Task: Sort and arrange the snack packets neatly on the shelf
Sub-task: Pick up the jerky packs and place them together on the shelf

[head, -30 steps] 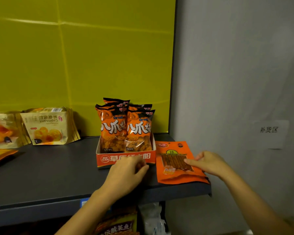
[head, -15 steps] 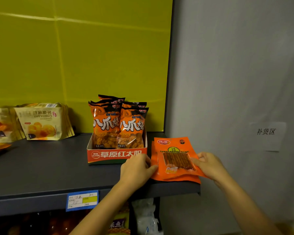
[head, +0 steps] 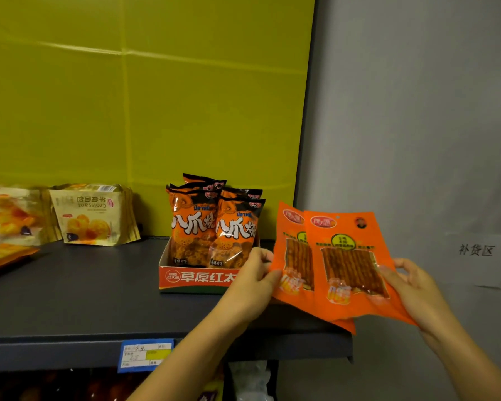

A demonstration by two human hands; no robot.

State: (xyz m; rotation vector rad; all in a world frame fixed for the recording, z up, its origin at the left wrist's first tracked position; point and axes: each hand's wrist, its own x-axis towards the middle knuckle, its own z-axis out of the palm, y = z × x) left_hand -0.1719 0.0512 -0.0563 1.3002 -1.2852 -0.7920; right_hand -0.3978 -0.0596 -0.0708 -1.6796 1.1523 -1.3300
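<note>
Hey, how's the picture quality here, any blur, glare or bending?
Head view: dim, yellowish light; the orange stick packets and both hands are slightly motion-blurred; glare streaks the croissant bags; the wide lens bows the shelf edge; below the shelf is near black.

Dim, even indoor light; soft shadows fall behind the croissant packets [head: 94, 215], mild glare streaks the yellow backboard [head: 185, 96], edges bow and blur.

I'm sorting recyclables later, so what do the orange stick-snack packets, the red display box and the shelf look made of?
Orange packets: likely glossy plastic film, flexing in both hands, with a clear window. Red display box: seemingly printed cardboard, given its folded, cut edges. Shelf: matte dark grey, probably painted metal, though laminate can't be excluded.
</note>
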